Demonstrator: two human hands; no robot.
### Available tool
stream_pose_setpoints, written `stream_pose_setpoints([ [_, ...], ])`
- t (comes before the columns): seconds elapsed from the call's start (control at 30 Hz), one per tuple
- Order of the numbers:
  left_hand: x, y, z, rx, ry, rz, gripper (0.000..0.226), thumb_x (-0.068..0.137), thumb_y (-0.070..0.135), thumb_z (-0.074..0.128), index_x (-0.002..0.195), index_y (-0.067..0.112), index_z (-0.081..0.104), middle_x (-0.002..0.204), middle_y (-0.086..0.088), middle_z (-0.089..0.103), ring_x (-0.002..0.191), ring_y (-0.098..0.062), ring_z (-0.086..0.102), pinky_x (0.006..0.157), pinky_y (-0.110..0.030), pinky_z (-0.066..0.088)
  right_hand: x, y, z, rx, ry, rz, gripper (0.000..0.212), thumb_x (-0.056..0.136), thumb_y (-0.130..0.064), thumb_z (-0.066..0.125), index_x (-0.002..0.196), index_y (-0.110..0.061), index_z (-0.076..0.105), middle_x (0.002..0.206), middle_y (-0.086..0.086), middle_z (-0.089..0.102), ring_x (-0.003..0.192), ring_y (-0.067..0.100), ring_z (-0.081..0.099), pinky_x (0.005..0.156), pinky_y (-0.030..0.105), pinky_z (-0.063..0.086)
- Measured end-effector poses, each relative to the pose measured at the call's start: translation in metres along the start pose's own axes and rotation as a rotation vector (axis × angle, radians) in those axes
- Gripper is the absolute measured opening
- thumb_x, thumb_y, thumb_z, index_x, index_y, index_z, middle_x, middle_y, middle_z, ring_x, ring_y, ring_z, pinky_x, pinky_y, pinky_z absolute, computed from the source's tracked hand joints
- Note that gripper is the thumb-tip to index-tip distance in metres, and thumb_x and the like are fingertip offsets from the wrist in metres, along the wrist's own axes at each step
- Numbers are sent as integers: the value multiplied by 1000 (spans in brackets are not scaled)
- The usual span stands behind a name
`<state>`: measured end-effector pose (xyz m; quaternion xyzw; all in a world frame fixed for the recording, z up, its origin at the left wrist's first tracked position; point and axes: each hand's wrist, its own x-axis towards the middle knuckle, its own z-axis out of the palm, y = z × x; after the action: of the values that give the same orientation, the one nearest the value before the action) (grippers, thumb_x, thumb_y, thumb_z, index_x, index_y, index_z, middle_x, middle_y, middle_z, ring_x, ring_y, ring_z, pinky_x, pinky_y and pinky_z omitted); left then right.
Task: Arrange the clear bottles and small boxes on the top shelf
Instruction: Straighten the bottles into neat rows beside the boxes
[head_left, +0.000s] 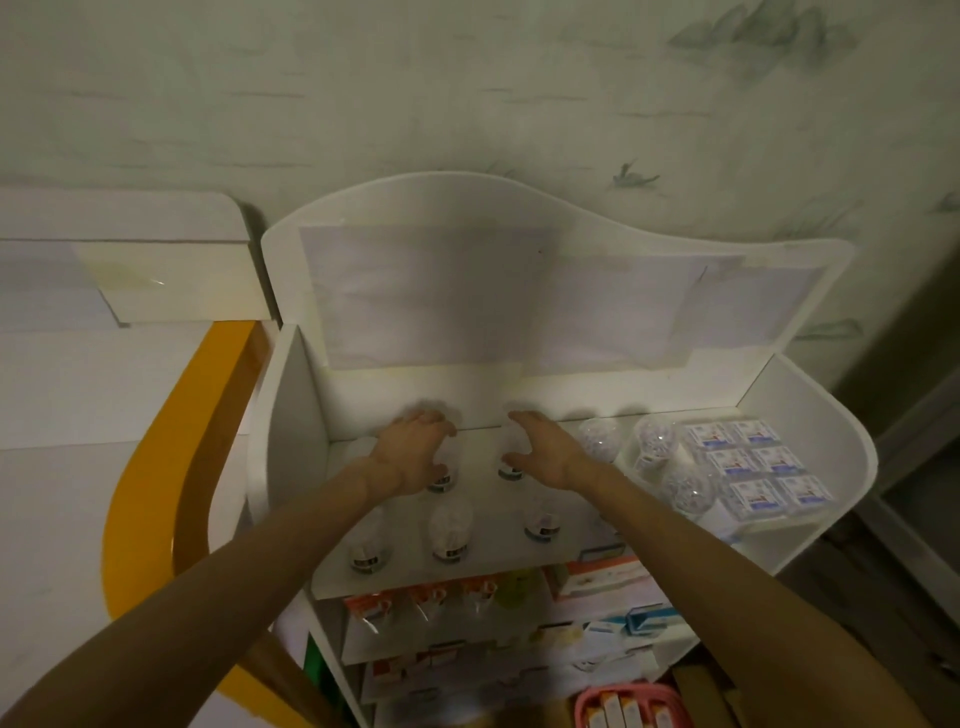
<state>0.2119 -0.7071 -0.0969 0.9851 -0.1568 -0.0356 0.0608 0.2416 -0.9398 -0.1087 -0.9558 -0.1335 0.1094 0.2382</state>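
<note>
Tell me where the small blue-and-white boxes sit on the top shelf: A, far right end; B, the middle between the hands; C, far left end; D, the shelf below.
A: the small boxes sit in a block at the right end of the top shelf, beyond the clear bottles.

Counts on the top shelf (488, 564)

Two hands reach in, the left hand (413, 449) and the right hand (545, 449). About nine clear bottles (451, 530) show, some blurred and partly hidden, so the number is uncertain. Six small boxes (756, 467) sit in a two-by-three block at the right.
</note>
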Motion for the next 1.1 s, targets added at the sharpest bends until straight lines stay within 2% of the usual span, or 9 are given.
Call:
stream_pose_setpoints([
  [0.07, -3, 2, -3, -48, 52, 19, 58, 90, 38, 64, 143, 22, 46, 154, -2, 36, 138, -23, 37, 111, -33, 31, -5, 2, -5, 19, 31, -12, 73, 94, -37, 63, 153, -14, 28, 159, 8, 26, 142, 25, 34, 116, 33, 30],
  [0.17, -9, 8, -7, -140, 104, 75, 48, 93, 39, 60, 137, 22, 52, 147, 0, 44, 131, -20, 44, 107, -32, 38, -15, 5, -16, -16, 88, -57, 64, 94, -39, 62, 148, -14, 38, 152, 5, 36, 133, 22, 44, 107, 27, 35],
  [0.3, -17, 21, -11, -159, 67, 126, 38, 95, 43, 56, 129, 27, 58, 132, 7, 55, 116, -14, 54, 90, -29, 45, -29, 12, -29, -111, 105, -83, 56, 92, -45, 62, 140, -20, 48, 142, 0, 46, 121, 20, 54, 101, 31, 43],
  [0.4, -19, 32, -11, -165, 46, 137, 37, 94, 44, 56, 128, 29, 59, 127, 8, 59, 107, -12, 58, 86, -28, 48, -35, 12, -34, -117, 68, -34, 55, 90, -50, 61, 137, -23, 51, 134, 0, 52, 112, 19, 57, 96, 32, 46],
  [0.53, -23, 36, -9, -116, -58, 137, 54, 87, 57, 62, 133, 30, 54, 132, 9, 56, 115, -13, 54, 94, -30, 46, -45, 12, -34, -168, -27, -2, 67, 82, -67, 61, 132, -23, 53, 126, -3, 57, 102, 13, 56, 84, 26, 44],
  [0.67, -30, 34, -8, -42, -138, 152, 73, 76, 69, 67, 136, 32, 51, 134, 8, 52, 121, -15, 49, 99, -31, 43, -52, 11, -29, -232, -135, 43, 86, 69, -80, 62, 137, -27, 50, 129, -5, 55, 110, 14, 55, 88, 27, 44],
  [0.8, -36, 28, -2, -79, -182, 128, 73, 75, 68, 69, 135, 30, 52, 130, 8, 55, 115, -14, 53, 96, -30, 46, -57, 9, -20, -259, -210, 26, 89, 65, -76, 68, 138, -29, 48, 125, -7, 58, 105, 14, 55, 85, 28, 46],
  [0.93, -41, 24, 1, -131, -204, 100, 66, 78, 65, 68, 131, 27, 56, 126, 8, 60, 108, -13, 57, 91, -27, 46, -58, 8, -15, -354, -204, -27, 81, 72, -63, 72, 139, -25, 48, 130, -3, 58, 114, 18, 55, 94, 34, 48],
  [1.1, -45, 23, 1, -101, -212, 111, 62, 79, 65, 67, 128, 28, 58, 121, 8, 63, 103, -13, 59, 88, -28, 48, -60, 4, -10, -328, -193, -26, 80, 74, -60, 73, 140, -24, 48, 130, -3, 58, 114, 19, 56, 93, 34, 49],
])
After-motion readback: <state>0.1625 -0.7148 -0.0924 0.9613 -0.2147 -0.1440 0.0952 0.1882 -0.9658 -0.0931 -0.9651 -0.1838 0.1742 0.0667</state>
